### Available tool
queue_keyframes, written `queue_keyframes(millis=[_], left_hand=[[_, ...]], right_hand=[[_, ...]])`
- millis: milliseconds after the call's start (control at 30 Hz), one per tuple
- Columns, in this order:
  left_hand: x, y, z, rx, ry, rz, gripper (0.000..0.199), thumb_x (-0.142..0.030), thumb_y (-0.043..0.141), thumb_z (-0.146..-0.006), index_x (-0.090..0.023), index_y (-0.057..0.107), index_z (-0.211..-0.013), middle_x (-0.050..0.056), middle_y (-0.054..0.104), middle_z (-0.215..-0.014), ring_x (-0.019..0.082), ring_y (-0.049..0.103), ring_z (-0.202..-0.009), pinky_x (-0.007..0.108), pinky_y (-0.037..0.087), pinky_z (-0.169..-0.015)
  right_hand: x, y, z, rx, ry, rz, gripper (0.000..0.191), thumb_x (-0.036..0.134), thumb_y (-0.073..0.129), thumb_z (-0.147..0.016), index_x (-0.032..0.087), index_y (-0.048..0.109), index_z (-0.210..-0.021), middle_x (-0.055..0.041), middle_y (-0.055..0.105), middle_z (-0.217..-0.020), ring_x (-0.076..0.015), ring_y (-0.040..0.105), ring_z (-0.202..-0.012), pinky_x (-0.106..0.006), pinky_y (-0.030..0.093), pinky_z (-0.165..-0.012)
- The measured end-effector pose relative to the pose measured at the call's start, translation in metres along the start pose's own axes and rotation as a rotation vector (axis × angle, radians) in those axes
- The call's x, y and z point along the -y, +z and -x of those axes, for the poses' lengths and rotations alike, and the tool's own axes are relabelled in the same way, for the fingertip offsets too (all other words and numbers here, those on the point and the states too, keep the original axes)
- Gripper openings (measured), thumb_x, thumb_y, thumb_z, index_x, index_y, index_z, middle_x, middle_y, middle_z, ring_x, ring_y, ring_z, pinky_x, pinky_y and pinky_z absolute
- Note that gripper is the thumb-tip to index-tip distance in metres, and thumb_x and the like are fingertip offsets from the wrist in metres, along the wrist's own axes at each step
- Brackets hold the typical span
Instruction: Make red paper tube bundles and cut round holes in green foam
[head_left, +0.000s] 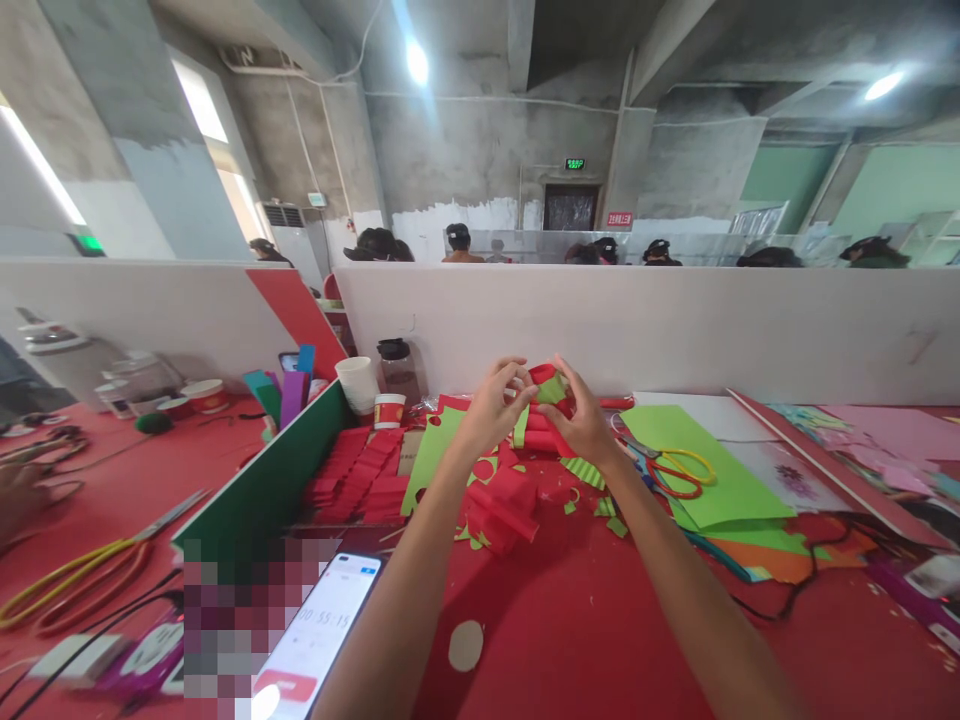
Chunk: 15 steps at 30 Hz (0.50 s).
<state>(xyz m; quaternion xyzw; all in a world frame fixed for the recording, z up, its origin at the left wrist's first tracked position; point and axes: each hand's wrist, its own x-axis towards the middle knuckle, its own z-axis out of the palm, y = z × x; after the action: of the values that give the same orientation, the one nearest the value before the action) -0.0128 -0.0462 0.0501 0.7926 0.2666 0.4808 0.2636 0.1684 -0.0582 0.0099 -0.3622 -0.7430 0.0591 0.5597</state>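
Observation:
A small curled piece of red and green paper (553, 388) is held up in front of me between both hands. My left hand (496, 405) is closed, its thumb and fingertips pinching the piece's left edge. My right hand (583, 415) is closed around the right side, with the thumb below and the forefinger on top. Beneath the hands lie rolled red papers (547, 440), partly hidden by them. Closer to me is a heap of red paper pieces (502, 505) with green scraps (616, 527).
Green sheets (709, 480) and yellow-and-red scissors (682, 472) lie at right. Stacked red strips (360, 465), a paper cup (389, 411) and a lidded bottle (397, 370) stand left, beside a green divider (277, 475). A phone showing a timer (322, 630) lies near me.

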Motion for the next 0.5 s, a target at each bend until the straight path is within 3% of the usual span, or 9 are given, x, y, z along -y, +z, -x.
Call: queue_keyframes(millis=[100, 167, 333, 500], left_hand=[[0.003, -0.002, 0.002, 0.039, 0.074, 0.018, 0.015, -0.032, 0.051, -0.095, -0.020, 0.054, -0.087, 0.012, 0.050, -0.131, 0.022, 0.052, -0.122, 0.030, 0.053, -0.086], [0.006, -0.003, 0.002, 0.043, 0.107, 0.034, 0.014, -0.031, 0.050, -0.095, -0.020, 0.054, -0.088, 0.012, 0.049, -0.132, 0.024, 0.046, -0.130, 0.031, 0.052, -0.088], [0.014, -0.006, 0.003, 0.071, 0.116, 0.066, 0.015, -0.034, 0.051, -0.094, -0.020, 0.056, -0.090, 0.012, 0.047, -0.137, 0.022, 0.054, -0.118, 0.030, 0.053, -0.082], [0.013, -0.007, 0.004, 0.066, 0.097, 0.092, 0.019, -0.037, 0.054, -0.093, -0.020, 0.057, -0.088, 0.013, 0.046, -0.137, 0.023, 0.056, -0.115, 0.029, 0.054, -0.075]], right_hand=[[-0.003, -0.005, 0.000, 0.048, 0.058, -0.102, 0.085, 0.048, 0.070, -0.083, 0.027, 0.027, -0.153, -0.0118, 0.043, -0.151, -0.0284, 0.044, -0.138, -0.047, 0.042, -0.111], [-0.005, -0.009, -0.001, 0.087, 0.072, -0.120, 0.084, 0.047, 0.072, -0.081, 0.026, 0.031, -0.151, -0.0114, 0.047, -0.148, -0.0283, 0.046, -0.136, -0.047, 0.041, -0.112], [-0.005, -0.014, -0.003, 0.118, 0.067, -0.086, 0.066, 0.043, 0.069, -0.084, 0.028, 0.044, -0.143, -0.0084, 0.053, -0.143, -0.0271, 0.050, -0.132, -0.045, 0.041, -0.111], [-0.001, -0.015, -0.003, 0.142, 0.064, -0.063, 0.062, 0.045, 0.066, -0.086, 0.027, 0.045, -0.142, -0.0075, 0.054, -0.142, -0.0267, 0.049, -0.133, -0.045, 0.039, -0.112]])
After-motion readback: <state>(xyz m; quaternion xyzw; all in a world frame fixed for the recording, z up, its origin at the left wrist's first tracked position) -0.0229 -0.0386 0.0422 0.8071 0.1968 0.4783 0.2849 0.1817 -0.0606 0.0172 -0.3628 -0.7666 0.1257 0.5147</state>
